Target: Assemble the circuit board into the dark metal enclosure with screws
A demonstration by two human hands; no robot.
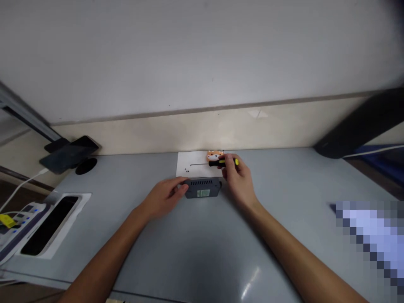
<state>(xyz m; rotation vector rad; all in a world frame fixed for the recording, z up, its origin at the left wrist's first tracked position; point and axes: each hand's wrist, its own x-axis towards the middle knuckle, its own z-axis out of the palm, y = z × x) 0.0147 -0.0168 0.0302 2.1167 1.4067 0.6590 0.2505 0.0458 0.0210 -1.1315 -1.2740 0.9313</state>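
My right hand (236,174) is closed around the black and yellow handle of a screwdriver (214,163), its thin shaft pointing left over a white sheet of paper (195,158). A few tiny dark pieces, apparently screws (187,170), lie on the paper near the shaft's tip. Just in front of the sheet is a small dark grey box (202,188) with a row of vent slots and a pale label. My left hand (168,193) pinches the box's left end between thumb and fingers. Behind the screwdriver sits an orange and white animal-face item (214,155), partly covered by my right hand.
A phone (50,225) lies on white paper at the left, beside a power strip (23,223) with cables. Further back, a dark device on a stand (71,153) leans near the wall. A black cylinder (356,126) stands back right; a pixelated area covers the right edge.
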